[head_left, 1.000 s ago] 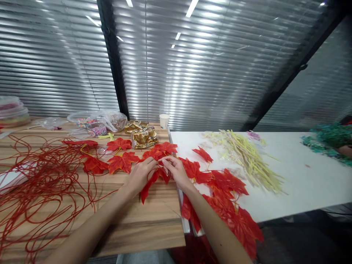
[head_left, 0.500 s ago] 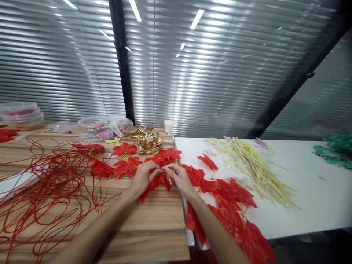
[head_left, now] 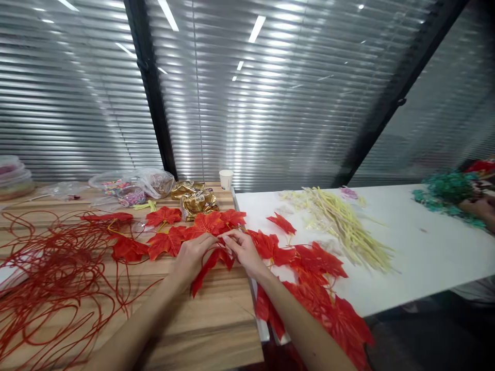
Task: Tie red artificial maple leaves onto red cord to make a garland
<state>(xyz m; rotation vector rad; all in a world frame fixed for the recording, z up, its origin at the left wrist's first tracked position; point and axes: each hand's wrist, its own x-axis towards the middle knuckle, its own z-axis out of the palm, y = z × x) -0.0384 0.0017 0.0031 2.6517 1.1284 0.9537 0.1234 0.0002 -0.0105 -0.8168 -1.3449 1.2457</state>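
My left hand (head_left: 195,253) and my right hand (head_left: 244,251) meet fingertip to fingertip over the wooden table's right edge, both pinched on a garland of red artificial maple leaves (head_left: 168,242). Just which bit of stem or cord lies in the fingertips is too small to make out. One red leaf (head_left: 211,267) droops beneath my hands. To the right, more leaves (head_left: 319,259) of the garland run over the white table and down past its front edge beside my right forearm. A big loose tangle of red cord (head_left: 65,263) spreads over the table left of my left hand.
Gold foil packets (head_left: 199,202), a paper cup (head_left: 226,179) and bags of small beads (head_left: 131,195) stand along the back. Pale yellow strips (head_left: 344,226) lie on the white table (head_left: 417,257). At far right, another person's hand (head_left: 481,208) touches green foliage (head_left: 450,193).
The view has turned slightly right, so another person's hand shows at the far right. My hands stay pinched together at the garland, fingers shifted a little.
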